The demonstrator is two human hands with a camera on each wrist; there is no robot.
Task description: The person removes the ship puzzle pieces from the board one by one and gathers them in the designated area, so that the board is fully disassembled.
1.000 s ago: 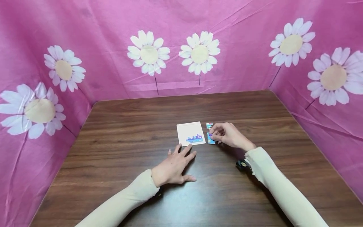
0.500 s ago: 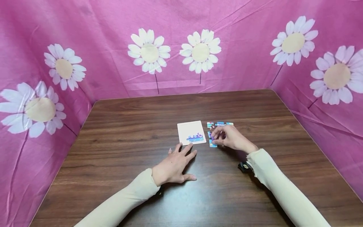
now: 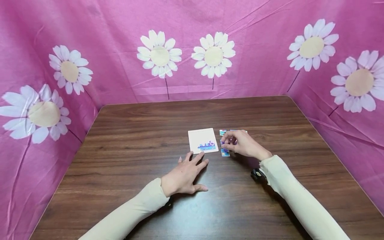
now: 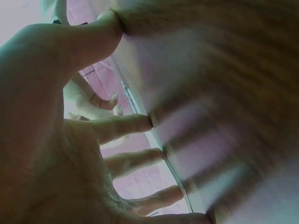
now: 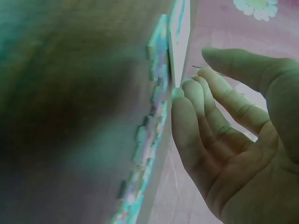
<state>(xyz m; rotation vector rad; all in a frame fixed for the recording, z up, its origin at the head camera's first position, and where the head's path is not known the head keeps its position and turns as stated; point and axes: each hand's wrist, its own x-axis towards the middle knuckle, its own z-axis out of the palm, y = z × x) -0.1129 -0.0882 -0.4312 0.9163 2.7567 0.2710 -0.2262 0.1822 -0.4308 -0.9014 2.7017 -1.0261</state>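
A square white puzzle board (image 3: pixel 199 136) lies on the table, with joined purple and blue jigsaw pieces (image 3: pixel 207 146) along its near right part. My left hand (image 3: pixel 186 173) rests with fingers spread, fingertips right at the board's near edge. My right hand (image 3: pixel 244 144) hangs over loose jigsaw pieces right of the board, its thumb and index finger bent toward each other. In the right wrist view the thumb stands apart from the fingers (image 5: pixel 184 121), and nothing shows between them. A blue piece (image 3: pixel 225 153) lies just below the fingertips; the hand hides part of the other pieces.
A small striped piece (image 3: pixel 223 132) lies beyond the right fingers. The loose pieces (image 5: pixel 140 163) run in a row along the table in the right wrist view. A pink cloth with daisies (image 3: pixel 186 80) hangs behind the wooden table (image 3: pixel 135 133).
My right hand moved slightly right and toward me, then back left and away over the pieces. A blue piece now lies a little nearer to me. My left hand has stayed in place.
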